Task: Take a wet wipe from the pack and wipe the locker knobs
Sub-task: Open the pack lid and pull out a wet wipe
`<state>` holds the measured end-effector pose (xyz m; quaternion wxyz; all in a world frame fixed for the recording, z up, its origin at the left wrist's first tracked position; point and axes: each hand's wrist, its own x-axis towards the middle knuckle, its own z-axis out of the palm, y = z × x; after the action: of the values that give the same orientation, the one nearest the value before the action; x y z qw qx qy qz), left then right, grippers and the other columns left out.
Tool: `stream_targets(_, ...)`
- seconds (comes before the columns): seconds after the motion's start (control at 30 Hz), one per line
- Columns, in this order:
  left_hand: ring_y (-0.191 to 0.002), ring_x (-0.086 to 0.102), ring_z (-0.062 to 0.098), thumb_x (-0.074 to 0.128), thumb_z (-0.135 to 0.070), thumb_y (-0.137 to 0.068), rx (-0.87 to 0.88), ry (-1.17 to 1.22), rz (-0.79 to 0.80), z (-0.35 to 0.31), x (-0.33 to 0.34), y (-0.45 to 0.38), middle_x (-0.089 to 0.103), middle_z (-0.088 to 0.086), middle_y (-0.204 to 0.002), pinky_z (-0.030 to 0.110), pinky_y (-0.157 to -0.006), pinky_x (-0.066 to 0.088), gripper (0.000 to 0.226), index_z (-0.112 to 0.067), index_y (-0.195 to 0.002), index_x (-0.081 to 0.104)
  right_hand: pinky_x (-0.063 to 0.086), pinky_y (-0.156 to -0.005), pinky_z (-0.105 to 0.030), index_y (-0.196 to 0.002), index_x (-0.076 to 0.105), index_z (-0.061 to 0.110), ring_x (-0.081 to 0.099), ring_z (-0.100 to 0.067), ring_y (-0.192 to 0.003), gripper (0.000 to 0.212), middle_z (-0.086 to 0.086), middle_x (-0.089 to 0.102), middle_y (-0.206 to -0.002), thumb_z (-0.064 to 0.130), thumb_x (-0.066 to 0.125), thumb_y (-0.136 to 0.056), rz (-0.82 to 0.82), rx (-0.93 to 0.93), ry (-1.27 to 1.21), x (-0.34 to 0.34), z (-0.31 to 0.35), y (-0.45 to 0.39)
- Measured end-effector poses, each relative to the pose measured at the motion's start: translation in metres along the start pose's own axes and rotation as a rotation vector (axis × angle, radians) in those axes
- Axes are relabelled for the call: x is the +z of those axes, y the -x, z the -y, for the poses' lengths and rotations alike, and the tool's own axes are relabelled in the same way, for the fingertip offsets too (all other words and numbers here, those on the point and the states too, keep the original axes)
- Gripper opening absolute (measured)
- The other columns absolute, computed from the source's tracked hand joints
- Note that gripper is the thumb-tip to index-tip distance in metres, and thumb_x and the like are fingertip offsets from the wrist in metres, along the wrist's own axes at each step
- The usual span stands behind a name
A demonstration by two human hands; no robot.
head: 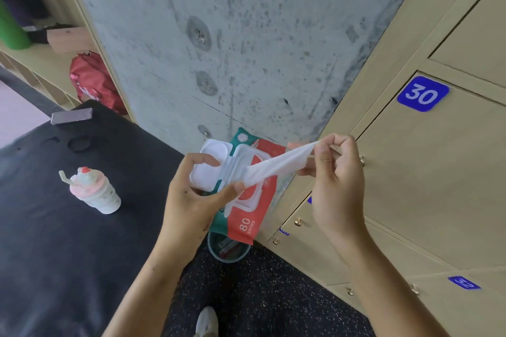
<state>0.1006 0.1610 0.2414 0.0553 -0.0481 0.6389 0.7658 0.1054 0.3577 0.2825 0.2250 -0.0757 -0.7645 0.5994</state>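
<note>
Wipe was pinched by right hand fingers, stretched toward 2 o'clock from pack, gripped by left hand.

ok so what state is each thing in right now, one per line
wet wipe pack: held, flip lid open
wet wipe: partly pulled out, stretched taut
left hand: gripping the pack
right hand: pinching the wipe
locker 30: door closed
straw cup: upright, straw spout flipped up
phone: lying flat
</note>
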Motion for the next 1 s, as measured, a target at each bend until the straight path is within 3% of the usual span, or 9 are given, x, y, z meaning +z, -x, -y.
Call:
stream_targets(0.07, -0.081, 0.080, 0.036, 0.085, -0.016, -0.072, -0.036, 0.020, -0.029, 0.016, -0.015, -0.013, 0.073, 0.023, -0.112, 0.042, -0.054, 0.063, 0.042, -0.018, -0.105, 0.059, 0.060, -0.070, -0.038, -0.095, 0.047, 0.016, 0.074, -0.029, -0.085, 0.013, -0.008, 0.078, -0.096, 0.014, 0.039, -0.106, 0.013, 0.103, -0.111, 0.016, -0.014, -0.002)
stream_targets(0.17, -0.087, 0.080, 0.035, 0.088, -0.024, -0.071, -0.070, -0.041, -0.061, 0.046, -0.040, -0.037, 0.067, 0.021, -0.125, 0.036, -0.056, 0.062, 0.041, -0.024, -0.105, 0.063, 0.060, -0.064, -0.032, -0.098, 0.045, 0.011, 0.076, -0.026, -0.084, 0.012, -0.015, 0.077, -0.098, 0.015, 0.038, -0.107, -0.034, 0.293, -0.246, 0.045, -0.042, -0.008)
stream_targets(0.3, -0.101, 0.075, 0.036, 0.091, -0.054, -0.062, -0.097, -0.195, -0.087, 0.087, -0.072, -0.069, 0.067, 0.013, -0.127, 0.045, -0.065, 0.064, 0.052, -0.035, -0.104, 0.066, 0.059, -0.060, -0.031, -0.094, 0.043, 0.013, 0.077, -0.025, -0.079, 0.017, -0.016, 0.076, -0.094, 0.013, 0.034, -0.108, -0.162, 0.414, -0.321, 0.085, -0.083, -0.020)
stream_targets(0.43, -0.101, 0.073, 0.035, 0.087, -0.072, -0.052, -0.145, -0.305, -0.122, 0.125, -0.102, -0.104, 0.066, 0.004, -0.126, 0.056, -0.071, 0.063, 0.063, -0.041, -0.103, 0.066, 0.061, -0.064, -0.032, -0.104, 0.041, 0.009, 0.077, -0.024, -0.080, 0.011, -0.018, 0.074, -0.095, 0.013, 0.031, -0.107, -0.265, 0.464, -0.311, 0.124, -0.120, -0.035)
stream_targets(0.6, -0.098, 0.063, 0.031, 0.091, -0.028, -0.073, -0.155, -0.396, -0.233, 0.167, -0.135, -0.139, 0.055, -0.013, -0.119, 0.053, -0.070, 0.062, 0.038, -0.042, -0.096, 0.064, 0.061, -0.067, -0.033, -0.107, 0.040, 0.008, 0.077, -0.021, -0.079, 0.012, -0.018, 0.072, -0.094, 0.014, 0.030, -0.108, -0.316, 0.466, -0.244, 0.162, -0.158, -0.046)
stream_targets(0.7, -0.092, 0.065, 0.035, 0.091, -0.026, -0.074, -0.197, -0.413, -0.246, 0.198, -0.153, -0.165, 0.053, -0.013, -0.118, 0.047, -0.067, 0.063, 0.038, -0.041, -0.096, 0.064, 0.063, -0.071, -0.037, -0.108, 0.041, 0.009, 0.076, -0.023, -0.086, 0.012, -0.020, 0.071, -0.097, 0.014, 0.031, -0.108, -0.311, 0.487, -0.204, 0.183, -0.188, -0.045)
stream_targets(0.83, -0.089, 0.060, 0.024, 0.090, -0.019, -0.076, -0.216, -0.513, -0.278, 0.250, -0.171, -0.202, 0.050, -0.005, -0.116, 0.024, -0.061, 0.056, 0.036, -0.031, -0.099, 0.065, 0.062, -0.070, -0.032, -0.110, 0.042, 0.009, 0.074, -0.024, -0.089, 0.011, -0.021, 0.067, -0.102, 0.015, 0.032, -0.107, -0.407, 0.507, -0.154, 0.203, -0.229, -0.040)
stream_targets(0.9, -0.097, 0.059, 0.022, 0.088, -0.016, -0.077, -0.263, -0.533, -0.329, 0.282, -0.184, -0.222, 0.049, -0.001, -0.120, 0.026, -0.065, 0.055, 0.035, -0.026, -0.102, 0.066, 0.062, -0.072, -0.033, -0.112, 0.043, 0.011, 0.073, -0.023, -0.089, 0.012, -0.023, 0.064, -0.109, 0.017, 0.034, -0.107, -0.412, 0.527, -0.118, 0.214, -0.255, -0.036)
stream_targets(1.0, -0.101, 0.061, 0.021, 0.087, -0.016, -0.080, -0.322, -0.507, -0.316, 0.329, -0.197, -0.246, 0.047, 0.001, -0.123, 0.032, -0.065, 0.060, 0.033, -0.024, -0.104, 0.066, 0.060, -0.064, -0.025, -0.113, 0.044, 0.010, 0.075, -0.016, -0.082, 0.013, -0.023, 0.064, -0.109, 0.018, 0.035, -0.108, -0.391, 0.601, -0.101, 0.230, -0.291, -0.027)
